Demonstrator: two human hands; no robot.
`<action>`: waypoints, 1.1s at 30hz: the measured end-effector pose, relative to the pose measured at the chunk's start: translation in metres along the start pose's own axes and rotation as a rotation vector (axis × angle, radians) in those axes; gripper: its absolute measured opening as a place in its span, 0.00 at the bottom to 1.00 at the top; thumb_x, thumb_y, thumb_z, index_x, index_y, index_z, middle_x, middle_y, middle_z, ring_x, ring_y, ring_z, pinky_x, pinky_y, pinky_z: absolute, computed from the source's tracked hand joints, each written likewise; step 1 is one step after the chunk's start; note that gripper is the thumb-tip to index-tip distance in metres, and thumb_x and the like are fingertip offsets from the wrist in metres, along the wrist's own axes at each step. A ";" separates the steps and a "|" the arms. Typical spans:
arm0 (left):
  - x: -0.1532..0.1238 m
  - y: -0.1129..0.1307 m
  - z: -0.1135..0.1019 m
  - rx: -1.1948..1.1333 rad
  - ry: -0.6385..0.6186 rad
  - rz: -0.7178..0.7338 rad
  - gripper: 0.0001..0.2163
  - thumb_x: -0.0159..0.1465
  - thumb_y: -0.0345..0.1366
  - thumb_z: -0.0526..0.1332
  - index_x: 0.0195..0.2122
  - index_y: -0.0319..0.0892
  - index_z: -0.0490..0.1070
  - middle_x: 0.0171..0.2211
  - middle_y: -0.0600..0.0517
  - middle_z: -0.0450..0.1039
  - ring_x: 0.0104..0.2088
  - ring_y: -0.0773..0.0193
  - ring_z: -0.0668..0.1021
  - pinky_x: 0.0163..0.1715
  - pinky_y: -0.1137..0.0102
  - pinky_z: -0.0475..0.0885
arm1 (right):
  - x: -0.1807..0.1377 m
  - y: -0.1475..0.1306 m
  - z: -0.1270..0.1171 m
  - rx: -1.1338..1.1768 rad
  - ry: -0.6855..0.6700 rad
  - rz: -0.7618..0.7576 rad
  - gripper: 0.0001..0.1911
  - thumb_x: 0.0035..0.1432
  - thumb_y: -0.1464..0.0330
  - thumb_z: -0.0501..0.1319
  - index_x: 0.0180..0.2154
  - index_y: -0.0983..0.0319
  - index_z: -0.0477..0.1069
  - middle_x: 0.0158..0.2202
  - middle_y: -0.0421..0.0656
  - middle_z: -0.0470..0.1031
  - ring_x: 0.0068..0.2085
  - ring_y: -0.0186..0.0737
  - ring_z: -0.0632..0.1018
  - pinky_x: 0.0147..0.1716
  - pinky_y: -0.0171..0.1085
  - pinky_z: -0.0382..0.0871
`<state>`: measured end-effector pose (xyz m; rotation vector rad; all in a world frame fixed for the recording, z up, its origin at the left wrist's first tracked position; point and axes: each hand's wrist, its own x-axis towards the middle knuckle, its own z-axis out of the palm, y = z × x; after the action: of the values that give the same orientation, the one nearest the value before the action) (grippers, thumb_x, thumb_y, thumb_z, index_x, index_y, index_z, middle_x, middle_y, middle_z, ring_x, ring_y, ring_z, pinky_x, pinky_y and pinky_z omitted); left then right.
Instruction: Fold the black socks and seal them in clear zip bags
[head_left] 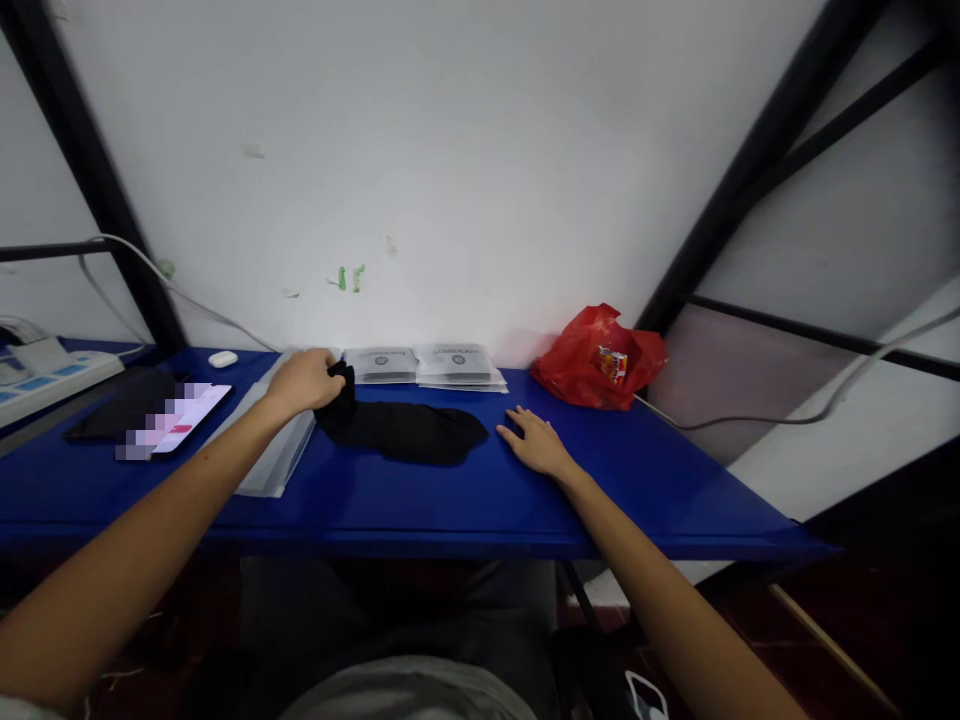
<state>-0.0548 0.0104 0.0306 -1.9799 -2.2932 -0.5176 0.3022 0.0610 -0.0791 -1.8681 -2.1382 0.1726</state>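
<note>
A black cloth item, perhaps a sock point(401, 428), lies stretched across the blue table point(465, 500). My left hand point(304, 380) is closed on its left end, pinching the bunched fabric. My right hand point(534, 442) rests flat on the table just right of the cloth's other end, fingers spread and holding nothing. Behind the cloth, against the wall, sit flat clear packets point(424, 364) in small stacks.
A pile of clear plastic bags point(274, 455) lies under my left forearm. A phone point(176, 420) with a lit screen and a white earbud case point(223, 358) are at the left. A red plastic bag point(596, 358) sits at the right, near a grey cable point(787, 415).
</note>
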 end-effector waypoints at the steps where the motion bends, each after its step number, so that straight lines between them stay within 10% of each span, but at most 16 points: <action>1: 0.001 0.006 0.001 -0.003 -0.011 0.017 0.13 0.53 0.37 0.57 0.39 0.40 0.73 0.37 0.43 0.76 0.41 0.52 0.77 0.36 0.66 0.69 | 0.000 -0.001 0.000 -0.005 -0.013 0.007 0.29 0.61 0.56 0.50 0.58 0.64 0.59 0.63 0.52 0.53 0.64 0.49 0.54 0.60 0.53 0.45; 11: -0.002 0.058 0.016 -0.363 -0.167 0.253 0.16 0.58 0.38 0.55 0.46 0.38 0.71 0.36 0.47 0.77 0.38 0.60 0.77 0.39 0.69 0.69 | -0.002 -0.004 -0.003 -0.034 -0.043 0.016 0.30 0.61 0.56 0.49 0.60 0.65 0.57 0.64 0.51 0.51 0.64 0.48 0.53 0.61 0.52 0.43; 21: -0.033 0.050 0.079 -0.170 -0.203 0.493 0.21 0.64 0.42 0.48 0.55 0.38 0.64 0.53 0.42 0.65 0.53 0.52 0.67 0.51 0.59 0.63 | -0.002 0.003 -0.003 0.123 0.137 -0.080 0.16 0.57 0.67 0.54 0.46 0.61 0.72 0.53 0.47 0.70 0.56 0.43 0.69 0.56 0.43 0.58; 33: -0.040 0.021 0.075 -0.008 -0.135 0.422 0.19 0.64 0.37 0.49 0.54 0.40 0.64 0.50 0.43 0.66 0.51 0.52 0.67 0.48 0.61 0.64 | -0.004 0.002 -0.008 0.177 0.224 -0.045 0.11 0.52 0.72 0.54 0.33 0.60 0.75 0.40 0.43 0.77 0.44 0.42 0.74 0.48 0.40 0.65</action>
<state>-0.0151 -0.0026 -0.0464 -2.4736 -1.8488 -0.3635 0.3073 0.0567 -0.0726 -1.6546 -1.9451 0.1307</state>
